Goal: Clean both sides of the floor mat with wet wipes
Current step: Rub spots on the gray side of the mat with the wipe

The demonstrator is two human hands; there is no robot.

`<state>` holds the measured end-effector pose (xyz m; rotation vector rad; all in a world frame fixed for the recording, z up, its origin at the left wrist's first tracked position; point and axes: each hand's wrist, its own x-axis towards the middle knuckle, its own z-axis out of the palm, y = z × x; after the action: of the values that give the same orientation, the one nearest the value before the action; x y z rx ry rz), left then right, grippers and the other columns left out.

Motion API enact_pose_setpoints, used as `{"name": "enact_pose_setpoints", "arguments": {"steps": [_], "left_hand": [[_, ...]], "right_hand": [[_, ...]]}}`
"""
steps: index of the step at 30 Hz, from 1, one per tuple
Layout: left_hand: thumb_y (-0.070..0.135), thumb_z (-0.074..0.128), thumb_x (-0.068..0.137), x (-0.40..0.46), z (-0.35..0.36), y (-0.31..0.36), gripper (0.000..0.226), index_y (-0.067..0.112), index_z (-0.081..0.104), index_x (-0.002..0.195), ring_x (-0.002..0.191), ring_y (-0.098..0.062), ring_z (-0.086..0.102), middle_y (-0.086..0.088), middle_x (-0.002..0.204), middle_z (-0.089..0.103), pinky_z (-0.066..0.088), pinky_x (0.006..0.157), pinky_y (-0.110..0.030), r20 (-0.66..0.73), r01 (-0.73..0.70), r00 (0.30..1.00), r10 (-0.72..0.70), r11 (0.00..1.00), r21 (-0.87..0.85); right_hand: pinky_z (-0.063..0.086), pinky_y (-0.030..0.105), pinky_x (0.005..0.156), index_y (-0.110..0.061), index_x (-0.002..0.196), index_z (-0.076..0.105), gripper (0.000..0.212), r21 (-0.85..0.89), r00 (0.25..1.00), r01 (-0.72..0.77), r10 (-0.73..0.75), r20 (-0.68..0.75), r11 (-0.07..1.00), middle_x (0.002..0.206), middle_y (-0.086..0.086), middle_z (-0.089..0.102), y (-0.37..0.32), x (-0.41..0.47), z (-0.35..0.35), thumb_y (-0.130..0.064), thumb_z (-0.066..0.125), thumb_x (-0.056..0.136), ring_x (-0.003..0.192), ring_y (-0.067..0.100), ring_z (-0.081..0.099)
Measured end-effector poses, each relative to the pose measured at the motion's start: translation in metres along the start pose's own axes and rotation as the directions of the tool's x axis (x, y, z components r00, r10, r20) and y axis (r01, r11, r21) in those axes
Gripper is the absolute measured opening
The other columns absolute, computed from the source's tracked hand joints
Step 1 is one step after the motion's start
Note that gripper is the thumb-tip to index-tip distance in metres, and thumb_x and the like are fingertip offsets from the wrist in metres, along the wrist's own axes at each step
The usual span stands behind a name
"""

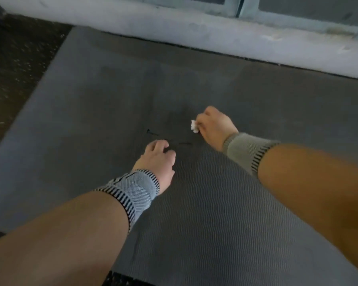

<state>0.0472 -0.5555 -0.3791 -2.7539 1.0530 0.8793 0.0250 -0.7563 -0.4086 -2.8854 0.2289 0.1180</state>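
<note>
1. Our forearms come in nearest the camera, each wrist in a knitted band, reaching out over the floor mat [205,213].
2. We see the mat lying flat on the floor, its far edge against the pale wall base [174,32]; ribbed near us, smoother and darker-looking farther out.
3. Our right hand [214,125] is clenched round a bunched wet wipe [194,126], low over the mat's middle.
4. Our left hand [158,156] holds nothing, fingers loosely curled; we cannot tell whether they touch the mat.
5. We judge the mat light, soft and floppy: to turn it, take an edge or corner with both hands.
</note>
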Motion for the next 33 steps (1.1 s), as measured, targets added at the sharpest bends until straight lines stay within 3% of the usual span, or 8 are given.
{"name": "enact_pose_setpoints", "arguments": {"steps": [3,6,12,16,19,23,29,33], "left_hand": [[0.034,0.065,0.088,0.002,-0.006,0.001,0.024,0.024,0.054,0.107,0.141,-0.024,0.016,0.002,0.148,0.020,0.040,0.104,-0.039,0.036,0.021,0.999,-0.019,0.999,-0.036],[0.040,0.070,0.084,0.007,-0.013,0.004,0.027,0.026,0.051,0.095,0.137,-0.024,0.019,0.003,0.144,0.022,0.045,0.098,-0.040,0.090,0.057,0.994,-0.058,0.998,0.015],[0.050,0.070,0.080,0.016,-0.017,0.007,0.049,0.023,0.050,0.117,0.127,-0.028,0.031,0.001,0.134,0.032,0.045,0.099,-0.043,0.079,0.082,0.993,-0.089,0.993,0.082],[0.043,0.057,0.092,0.013,-0.012,0.009,0.069,0.029,0.020,0.149,0.133,-0.027,0.028,0.001,0.144,0.028,0.044,0.100,-0.041,-0.001,0.090,0.996,-0.090,0.996,0.025],[0.033,0.049,0.098,0.022,-0.015,0.011,0.067,0.030,0.011,0.153,0.132,-0.027,0.028,0.002,0.144,0.029,0.045,0.096,-0.038,-0.002,0.104,0.995,-0.104,0.991,0.087],[0.022,0.051,0.096,0.034,-0.026,0.009,0.065,0.034,0.020,0.152,0.131,-0.027,0.030,0.000,0.142,0.031,0.042,0.104,-0.039,0.045,0.097,0.993,-0.105,0.982,0.161],[0.015,0.048,0.094,0.043,-0.025,0.004,0.051,0.029,0.045,0.143,0.146,-0.015,0.015,0.010,0.159,0.016,0.023,0.118,-0.034,-0.030,0.050,0.998,-0.051,0.997,-0.057],[0.007,0.045,0.093,0.046,-0.032,-0.002,0.049,0.028,0.048,0.138,0.140,-0.011,0.029,0.016,0.155,0.029,0.025,0.117,-0.033,-0.053,0.044,0.997,-0.052,0.989,-0.139]], "right_hand": [[0.046,0.029,0.076,-0.025,0.099,0.067,0.023,0.150,0.968,0.170,-0.194,0.160,0.974,0.103,0.003,0.054,-0.017,-0.057,0.005,-0.010,0.053,0.089,0.092,0.024,0.059],[0.046,0.023,0.064,-0.030,0.090,0.062,0.009,0.298,0.730,0.340,-0.450,0.514,0.892,0.090,-0.004,0.056,-0.030,-0.120,0.002,-0.024,0.056,0.087,0.084,0.019,0.059],[0.046,0.037,0.071,-0.021,0.089,0.073,0.019,0.075,0.997,0.062,-0.059,-0.041,0.995,0.081,0.008,0.056,0.040,-0.032,-0.024,-0.011,0.057,0.088,0.079,0.031,0.058],[0.036,0.017,0.048,-0.026,0.068,0.058,0.021,0.139,0.898,0.198,-0.236,0.372,0.970,0.064,-0.001,0.053,-0.002,-0.103,0.005,-0.035,0.052,0.086,0.054,0.001,0.046],[0.039,0.019,0.052,-0.026,0.071,0.057,0.024,0.105,0.893,0.326,-0.342,0.292,0.940,0.070,-0.005,0.055,0.020,-0.074,0.000,-0.038,0.045,0.088,0.060,0.003,0.049],[0.039,0.029,0.071,-0.018,0.098,0.069,0.021,0.039,0.994,-0.060,0.063,-0.084,0.997,0.095,0.007,0.058,0.049,-0.012,-0.010,-0.019,0.049,0.094,0.090,0.025,0.056],[0.038,0.018,0.061,-0.022,0.084,0.065,0.006,0.346,0.921,0.279,-0.352,0.168,0.896,0.081,-0.010,0.049,-0.002,-0.052,0.000,-0.020,0.060,0.087,0.078,0.015,0.053],[0.041,0.029,0.081,-0.021,0.103,0.067,0.021,0.128,0.998,0.050,-0.044,-0.055,0.990,0.100,0.004,0.052,0.028,0.037,-0.012,-0.012,0.052,0.092,0.100,0.026,0.053]]}}
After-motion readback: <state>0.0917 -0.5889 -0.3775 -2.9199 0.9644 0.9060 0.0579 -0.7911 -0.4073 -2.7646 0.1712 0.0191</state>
